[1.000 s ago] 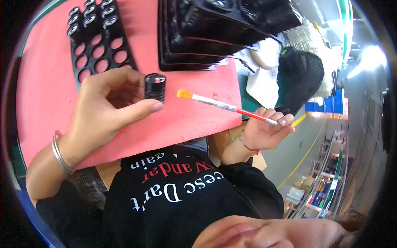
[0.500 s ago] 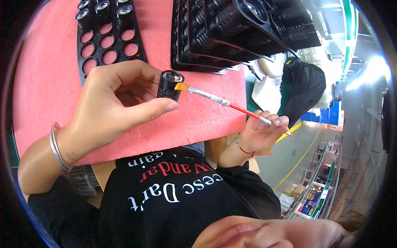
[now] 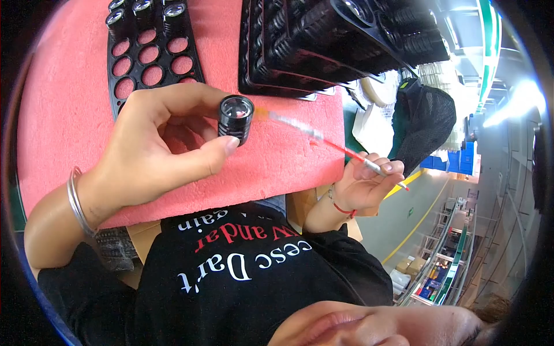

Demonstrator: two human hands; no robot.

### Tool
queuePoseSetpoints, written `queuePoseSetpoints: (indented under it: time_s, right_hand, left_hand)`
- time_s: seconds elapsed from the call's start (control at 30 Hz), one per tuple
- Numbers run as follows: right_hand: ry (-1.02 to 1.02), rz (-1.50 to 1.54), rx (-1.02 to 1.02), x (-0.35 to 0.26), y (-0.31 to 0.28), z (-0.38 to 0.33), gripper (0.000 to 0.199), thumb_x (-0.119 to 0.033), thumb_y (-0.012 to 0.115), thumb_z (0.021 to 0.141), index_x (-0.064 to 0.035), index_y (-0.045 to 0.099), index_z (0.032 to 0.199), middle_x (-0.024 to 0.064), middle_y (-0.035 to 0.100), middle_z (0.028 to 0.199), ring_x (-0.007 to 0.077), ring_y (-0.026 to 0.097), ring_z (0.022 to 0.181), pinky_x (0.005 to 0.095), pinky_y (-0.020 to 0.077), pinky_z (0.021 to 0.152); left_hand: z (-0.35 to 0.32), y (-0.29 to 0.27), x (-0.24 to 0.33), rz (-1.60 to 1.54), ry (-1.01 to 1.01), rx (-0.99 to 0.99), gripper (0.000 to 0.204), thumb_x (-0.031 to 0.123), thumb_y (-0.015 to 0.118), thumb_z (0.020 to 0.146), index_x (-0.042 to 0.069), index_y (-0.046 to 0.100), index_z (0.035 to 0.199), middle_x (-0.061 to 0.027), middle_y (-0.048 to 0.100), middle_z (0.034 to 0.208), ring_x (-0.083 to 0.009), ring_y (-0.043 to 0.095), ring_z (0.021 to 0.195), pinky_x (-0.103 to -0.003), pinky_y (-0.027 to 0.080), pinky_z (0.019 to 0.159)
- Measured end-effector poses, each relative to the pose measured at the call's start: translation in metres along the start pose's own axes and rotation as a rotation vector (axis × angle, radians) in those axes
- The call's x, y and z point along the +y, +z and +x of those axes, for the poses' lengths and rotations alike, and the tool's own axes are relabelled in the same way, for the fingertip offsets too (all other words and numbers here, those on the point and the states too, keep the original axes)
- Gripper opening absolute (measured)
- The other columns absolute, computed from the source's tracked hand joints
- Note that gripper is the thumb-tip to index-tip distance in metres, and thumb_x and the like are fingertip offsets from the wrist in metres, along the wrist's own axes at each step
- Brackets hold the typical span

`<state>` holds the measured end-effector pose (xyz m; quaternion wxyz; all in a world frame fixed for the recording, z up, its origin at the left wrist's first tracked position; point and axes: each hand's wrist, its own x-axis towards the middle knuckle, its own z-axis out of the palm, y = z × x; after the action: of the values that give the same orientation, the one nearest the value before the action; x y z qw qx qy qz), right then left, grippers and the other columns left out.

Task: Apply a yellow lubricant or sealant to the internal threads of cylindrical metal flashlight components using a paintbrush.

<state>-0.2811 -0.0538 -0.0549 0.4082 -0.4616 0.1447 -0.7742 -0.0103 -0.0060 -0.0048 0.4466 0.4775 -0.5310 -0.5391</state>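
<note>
Between its thumb and fingers, my left hand point(image 3: 156, 144) holds a short black lens barrel point(image 3: 235, 120) upright, its glass end facing up. My right hand point(image 3: 369, 181) pinches a thin red and silver paintbrush point(image 3: 340, 149) near the rear of its handle. The brush's yellowish bristles are smeared by motion and point at the barrel's upper right side. Whether they touch it I cannot tell. Beyond my left hand lies a black tray point(image 3: 151, 55) with round holes, and similar lens barrels point(image 3: 142, 8) stand in its far rows.
Pink foam sheet point(image 3: 63, 104) covers the work surface. At its far right rises a stack of black trays point(image 3: 323, 46) filled with lens barrels. A black mesh cap point(image 3: 424, 124) and white paper-like pieces point(image 3: 374, 130) lie right of the foam.
The lens barrel has turned in my left fingers, so its glass end shows more. The brush tip has shifted slightly right and up, away from the barrel's side.
</note>
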Motion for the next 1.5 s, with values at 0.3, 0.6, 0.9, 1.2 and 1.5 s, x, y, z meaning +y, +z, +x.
queuePoseSetpoints:
  time_s: [0.3, 0.6, 0.9, 1.2, 1.5]
  right_hand:
    - [0.031, 0.072, -0.139, -0.005, -0.001, 0.003, 0.029, -0.029, 0.029, 0.092, -0.0062, 0.039, 0.077, 0.0042, 0.041, 0.049, 0.0104, 0.030, 0.037, 0.0223, 0.0235, 0.038]
    - [0.037, 0.084, -0.202, -0.004, -0.005, 0.003, 0.029, -0.028, 0.026, 0.093, -0.0069, 0.038, 0.076, 0.0037, 0.041, 0.048, 0.0106, 0.031, 0.035, 0.0222, 0.0259, 0.038]
    - [0.021, 0.073, -0.230, -0.006, -0.005, 0.003, 0.029, -0.027, 0.026, 0.092, -0.0068, 0.038, 0.076, 0.0038, 0.041, 0.047, 0.0107, 0.031, 0.034, 0.0222, 0.0261, 0.038]
    - [-0.006, 0.051, -0.231, -0.005, -0.007, 0.002, 0.029, -0.029, 0.027, 0.092, -0.0070, 0.037, 0.075, 0.0033, 0.040, 0.046, 0.0104, 0.032, 0.034, 0.0218, 0.0265, 0.038]
    - [0.041, 0.118, -0.231, -0.008, -0.016, 0.007, 0.030, -0.028, 0.033, 0.091, -0.0039, 0.041, 0.076, 0.0060, 0.044, 0.046, 0.0130, 0.037, 0.035, 0.0231, 0.0306, 0.035]
  left_hand:
    - [0.000, -0.027, 0.024, 0.516, 0.378, 0.212, 0.031, 0.004, 0.063, 0.069, 0.002, 0.051, 0.098, -0.0020, 0.057, 0.084, -0.0081, 0.054, 0.077, -0.018, 0.042, 0.060]
    - [0.011, -0.078, 0.018, 0.920, 0.134, 0.519, 0.027, 0.013, 0.063, 0.071, 0.002, 0.056, 0.095, 0.0023, 0.051, 0.065, -0.0054, 0.045, 0.058, -0.021, 0.033, 0.051]
    - [0.026, -0.070, 0.014, 1.076, -0.012, 0.553, 0.025, 0.022, 0.063, 0.070, 0.002, 0.060, 0.083, -0.0049, 0.051, 0.053, -0.0139, 0.050, 0.047, -0.028, 0.036, 0.045]
    - [0.031, -0.064, 0.017, 1.227, -0.051, 0.575, 0.028, 0.028, 0.064, 0.069, 0.002, 0.061, 0.079, -0.0054, 0.052, 0.054, -0.0161, 0.053, 0.050, -0.029, 0.039, 0.048]
    - [0.021, -0.038, 0.066, 1.270, 0.155, 0.698, 0.021, 0.026, 0.062, 0.073, 0.006, 0.060, 0.078, -0.0006, 0.038, 0.049, -0.0068, 0.034, 0.045, -0.024, 0.028, 0.045]
